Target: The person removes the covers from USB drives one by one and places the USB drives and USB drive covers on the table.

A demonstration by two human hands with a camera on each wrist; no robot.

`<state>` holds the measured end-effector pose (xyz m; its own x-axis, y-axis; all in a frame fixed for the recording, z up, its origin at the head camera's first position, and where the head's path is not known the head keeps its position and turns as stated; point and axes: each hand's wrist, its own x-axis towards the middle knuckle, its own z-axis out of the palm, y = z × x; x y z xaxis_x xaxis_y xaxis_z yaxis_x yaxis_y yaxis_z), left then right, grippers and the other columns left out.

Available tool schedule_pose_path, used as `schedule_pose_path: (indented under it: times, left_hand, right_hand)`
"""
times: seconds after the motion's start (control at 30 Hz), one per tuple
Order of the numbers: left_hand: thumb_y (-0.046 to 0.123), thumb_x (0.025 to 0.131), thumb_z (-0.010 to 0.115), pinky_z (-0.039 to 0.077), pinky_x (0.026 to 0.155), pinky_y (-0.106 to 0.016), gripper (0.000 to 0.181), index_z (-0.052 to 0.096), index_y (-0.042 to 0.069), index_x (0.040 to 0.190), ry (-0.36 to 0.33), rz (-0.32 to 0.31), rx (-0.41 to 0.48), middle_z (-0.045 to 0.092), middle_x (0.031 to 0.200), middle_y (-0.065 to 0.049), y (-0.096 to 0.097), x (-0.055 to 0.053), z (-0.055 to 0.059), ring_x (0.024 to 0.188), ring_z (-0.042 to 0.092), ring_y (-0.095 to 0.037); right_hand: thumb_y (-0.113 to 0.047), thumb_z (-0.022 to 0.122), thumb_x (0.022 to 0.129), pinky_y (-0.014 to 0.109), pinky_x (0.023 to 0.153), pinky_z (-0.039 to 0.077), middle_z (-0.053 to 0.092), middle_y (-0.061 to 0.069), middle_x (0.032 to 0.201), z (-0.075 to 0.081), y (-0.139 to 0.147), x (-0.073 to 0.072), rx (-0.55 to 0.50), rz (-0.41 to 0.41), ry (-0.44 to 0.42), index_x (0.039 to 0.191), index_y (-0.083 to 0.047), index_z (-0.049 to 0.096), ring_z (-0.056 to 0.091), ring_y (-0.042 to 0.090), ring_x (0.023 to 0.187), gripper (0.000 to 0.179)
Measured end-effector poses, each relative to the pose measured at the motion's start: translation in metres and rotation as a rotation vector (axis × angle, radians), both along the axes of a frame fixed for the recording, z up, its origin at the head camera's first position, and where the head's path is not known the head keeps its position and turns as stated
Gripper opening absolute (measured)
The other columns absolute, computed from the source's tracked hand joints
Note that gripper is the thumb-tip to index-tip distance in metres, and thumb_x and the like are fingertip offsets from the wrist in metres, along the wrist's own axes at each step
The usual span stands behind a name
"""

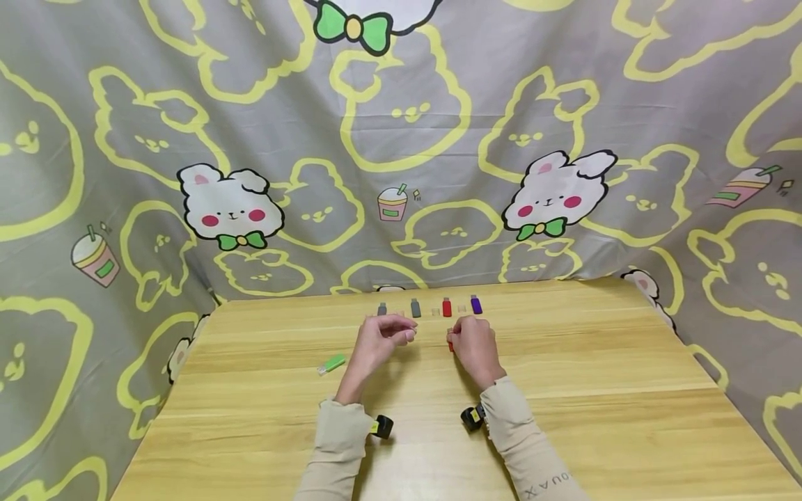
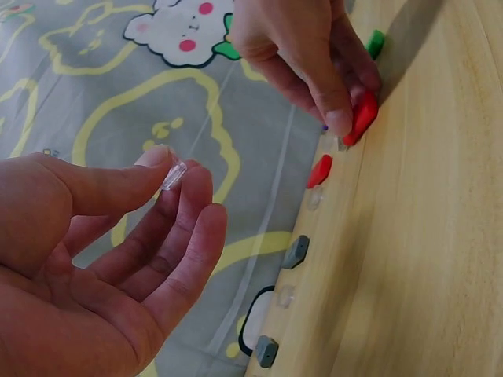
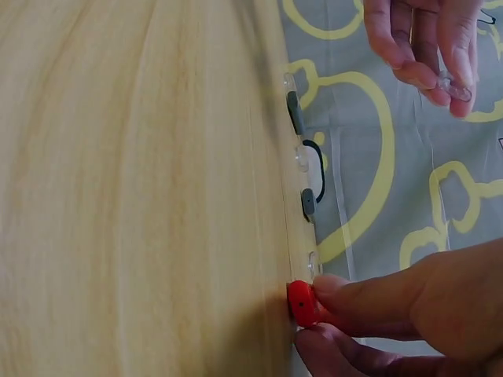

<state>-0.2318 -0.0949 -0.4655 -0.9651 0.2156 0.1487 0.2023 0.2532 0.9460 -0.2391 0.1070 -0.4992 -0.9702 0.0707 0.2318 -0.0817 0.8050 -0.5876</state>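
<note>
My left hand (image 1: 379, 339) is raised above the table and pinches a small clear cap (image 2: 174, 175) between thumb and forefinger, the other fingers loosely bent. To its right, my right hand (image 1: 475, 348) pinches a red USB stick (image 3: 302, 304) low over the tabletop. In the head view that stick is mostly covered by the fingers. Behind the hands lies a row of USB sticks: a grey one (image 1: 382, 308) partly behind the left hand, another grey one (image 1: 415, 308), a red one (image 1: 447, 307) and a purple one (image 1: 476, 305).
Clear caps (image 1: 435, 312) lie between the sticks in the row. Left of the left hand lies a green USB stick (image 1: 332, 364). A green piece (image 2: 376, 43) shows beside the right hand. The wooden table (image 1: 595, 417) ends at a patterned curtain (image 1: 438, 229).
</note>
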Motion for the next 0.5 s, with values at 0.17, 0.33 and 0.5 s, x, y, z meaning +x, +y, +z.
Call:
schedule_pose_path:
  times: [0.17,0.33,0.5]
  left_hand:
    - [-0.003,0.091,0.074,0.062,0.076,-0.038,0.011,0.077,-0.005,0.101,0.004,-0.018,-0.022,0.076,0.094,-0.014,0.003,0.0,0.001,0.081,0.072,-0.024]
    - [-0.004,0.094,0.071,0.061,0.074,-0.03,0.012,0.076,-0.007,0.104,0.011,-0.063,-0.047,0.076,0.096,-0.017,0.008,-0.001,-0.002,0.082,0.073,-0.024]
    - [-0.005,0.096,0.068,0.058,0.068,-0.023,0.012,0.077,-0.007,0.102,0.017,-0.069,-0.113,0.076,0.094,-0.017,0.018,-0.01,-0.01,0.081,0.073,-0.028]
  right_hand:
    - [-0.001,0.08,0.086,0.043,0.067,0.061,0.075,0.013,0.081,0.008,0.007,0.003,-0.022,0.004,0.031,0.086,0.002,0.078,0.071,0.028,0.071,0.004]
    - [0.0,0.078,0.088,0.042,0.068,0.06,0.075,0.017,0.088,0.032,0.027,0.011,-0.155,0.0,0.069,0.098,0.006,0.076,0.071,0.03,0.078,0.012]
    - [-0.001,0.074,0.093,0.026,0.06,0.06,0.075,0.02,0.091,0.058,0.053,0.019,-0.316,0.009,0.101,0.103,0.007,0.075,0.073,0.032,0.078,0.013]
